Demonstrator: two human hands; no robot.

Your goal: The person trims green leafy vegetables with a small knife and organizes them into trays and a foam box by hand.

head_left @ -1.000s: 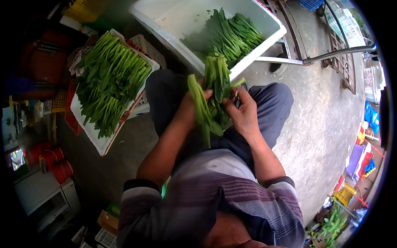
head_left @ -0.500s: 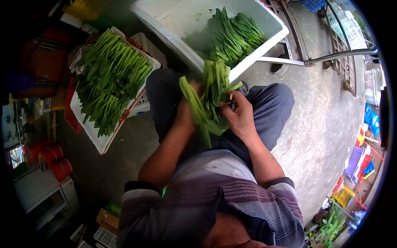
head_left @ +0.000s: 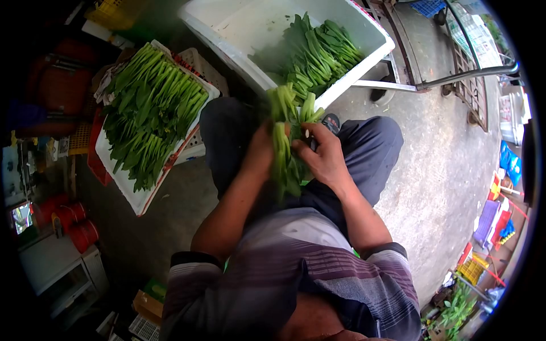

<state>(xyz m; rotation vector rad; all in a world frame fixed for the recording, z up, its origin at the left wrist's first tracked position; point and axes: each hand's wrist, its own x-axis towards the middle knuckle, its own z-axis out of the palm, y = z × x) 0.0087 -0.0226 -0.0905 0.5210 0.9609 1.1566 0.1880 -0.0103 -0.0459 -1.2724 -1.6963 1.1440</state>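
Between my knees I hold a bunch of leafy green stalks, cut ends up and leaves hanging down. My left hand is closed around the bunch from the left; its fingers are partly hidden and blurred. From the right, my right hand grips the stalks with thumb and bent fingers. Just beyond, a white foam box holds more green bunches at its right side. To the left, stacked leafy greens lie on a white foam tray.
A metal-framed cart stands beyond the box on the right. Red containers sit near a white cabinet at the lower left. Concrete floor stretches to the right. Yellow baskets and a blue bag lie along the right edge.
My left hand has brought the slanted stalks rightward against the bunch, and they now stand more upright. My right hand has shifted slightly left. The box and tray look the same.
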